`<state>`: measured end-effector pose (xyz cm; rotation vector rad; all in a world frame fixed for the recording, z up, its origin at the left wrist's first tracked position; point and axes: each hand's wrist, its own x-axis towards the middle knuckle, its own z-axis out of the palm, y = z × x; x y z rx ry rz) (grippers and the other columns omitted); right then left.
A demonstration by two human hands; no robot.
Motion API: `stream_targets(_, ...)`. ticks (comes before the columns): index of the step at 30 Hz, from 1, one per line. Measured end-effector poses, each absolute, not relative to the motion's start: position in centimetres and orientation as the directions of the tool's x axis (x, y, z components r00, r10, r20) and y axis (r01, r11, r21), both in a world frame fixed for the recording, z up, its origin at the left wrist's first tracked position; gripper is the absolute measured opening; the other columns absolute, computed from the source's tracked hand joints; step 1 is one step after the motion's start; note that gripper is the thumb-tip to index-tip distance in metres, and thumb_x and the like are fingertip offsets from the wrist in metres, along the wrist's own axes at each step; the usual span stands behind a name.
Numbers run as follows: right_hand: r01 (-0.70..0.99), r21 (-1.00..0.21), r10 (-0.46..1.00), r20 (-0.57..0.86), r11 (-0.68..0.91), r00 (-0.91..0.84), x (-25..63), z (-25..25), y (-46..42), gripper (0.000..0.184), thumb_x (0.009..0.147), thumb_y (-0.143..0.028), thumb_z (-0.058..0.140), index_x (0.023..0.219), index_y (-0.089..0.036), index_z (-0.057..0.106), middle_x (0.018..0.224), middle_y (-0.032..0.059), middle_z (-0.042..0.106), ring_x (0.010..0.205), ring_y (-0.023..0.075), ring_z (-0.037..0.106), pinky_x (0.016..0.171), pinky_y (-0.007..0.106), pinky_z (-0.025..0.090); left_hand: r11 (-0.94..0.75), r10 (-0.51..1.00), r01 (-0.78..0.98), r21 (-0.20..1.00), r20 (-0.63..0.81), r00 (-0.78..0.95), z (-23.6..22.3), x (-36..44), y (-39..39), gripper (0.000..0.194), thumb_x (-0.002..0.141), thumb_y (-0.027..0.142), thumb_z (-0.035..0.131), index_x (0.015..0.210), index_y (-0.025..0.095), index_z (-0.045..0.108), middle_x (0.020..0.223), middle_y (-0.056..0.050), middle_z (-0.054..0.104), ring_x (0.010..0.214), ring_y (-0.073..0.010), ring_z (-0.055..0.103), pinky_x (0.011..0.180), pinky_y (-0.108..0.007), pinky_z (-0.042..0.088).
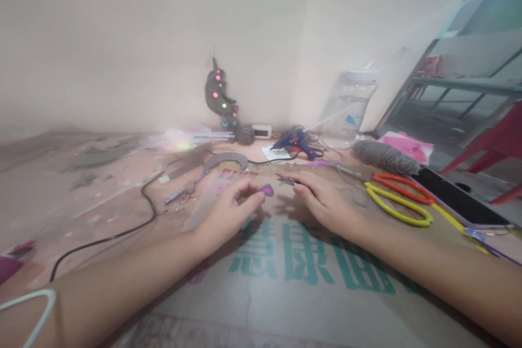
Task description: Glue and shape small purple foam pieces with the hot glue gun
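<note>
bottle [346,135]: clear, white lid, far right
phone [457,196]: dark screen, right
clock [262,131]: white, digital, far middle
chair [503,136]: red, far right

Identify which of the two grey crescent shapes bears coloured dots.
The dark grey crescent upright against the pale wall, dotted pink, orange and yellow-green; the plain grey crescent lying below has none.

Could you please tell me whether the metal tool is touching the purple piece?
Apart. The head view shows a visible gap between the metal tool in the right hand and the purple piece in the left hand.
</note>
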<state>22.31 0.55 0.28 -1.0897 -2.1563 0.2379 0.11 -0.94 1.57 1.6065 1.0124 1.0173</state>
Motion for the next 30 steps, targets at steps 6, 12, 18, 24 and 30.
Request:
stream_targets(6,0.643,-0.470,0.788,0.470,0.604,-0.397,22.45,0.48,0.69,0.037,0.098,-0.036,0.040,0.111,-0.017,0.069,0.109,0.0111,0.072,0.104,0.0248,0.065,0.092,0.041,0.049,-0.242,0.939,0.183,0.953,0.183,0.290,1.80,0.04,-1.15,0.015,0.086,0.032,0.057,0.085,0.017,0.058,0.074,0.000,0.060,0.070,-0.0154,0.061,0.067,-0.028,0.046)
stream_targets(12,0.617,-0.418,0.739,0.474,0.667,-0.478,22.12,0.61,0.08,0.038,0.099,-0.037,0.038,0.116,-0.019,0.067,0.103,0.0101,0.072,0.095,0.0225,0.065,0.083,0.036,0.050,-0.287,0.927,0.276,0.917,0.193,0.322,1.82,0.06,-1.07,0.016,0.087,0.031,0.056,0.081,0.016,0.060,0.074,-0.001,0.061,0.073,-0.0151,0.056,0.069,-0.027,0.043)
stream_targets(18,0.625,-0.369,0.711,0.514,0.688,-0.479,21.94,0.72,-0.03,0.040,0.100,-0.040,0.036,0.115,-0.020,0.067,0.091,0.0082,0.070,0.089,0.0221,0.065,0.078,0.035,0.050,-0.298,0.918,0.276,0.914,0.196,0.344,1.66,0.17,-1.07,0.017,0.086,0.030,0.056,0.078,0.017,0.061,0.074,0.000,0.060,0.073,-0.0144,0.055,0.069,-0.026,0.042)
stream_targets(24,0.625,-0.311,0.671,0.550,0.717,-0.497,21.91,0.54,0.18,0.043,0.100,-0.045,0.033,0.112,-0.021,0.067,0.087,0.0078,0.069,0.086,0.0225,0.063,0.077,0.037,0.049,-0.335,0.908,0.301,0.893,0.221,0.356,1.24,0.03,-0.86,0.016,0.086,0.031,0.056,0.080,0.017,0.061,0.077,0.000,0.062,0.076,-0.0150,0.057,0.070,-0.025,0.043)
stream_targets(30,0.615,-0.269,0.634,0.582,0.741,-0.509,21.91,0.57,0.22,0.047,0.100,-0.046,0.032,0.109,-0.018,0.069,0.084,0.0087,0.068,0.081,0.0217,0.062,0.074,0.035,0.048,-0.353,0.903,0.319,0.879,0.231,0.361,1.13,-0.08,-0.88,0.014,0.086,0.029,0.056,0.082,0.017,0.063,0.079,0.000,0.064,0.078,-0.0156,0.058,0.072,-0.026,0.044)
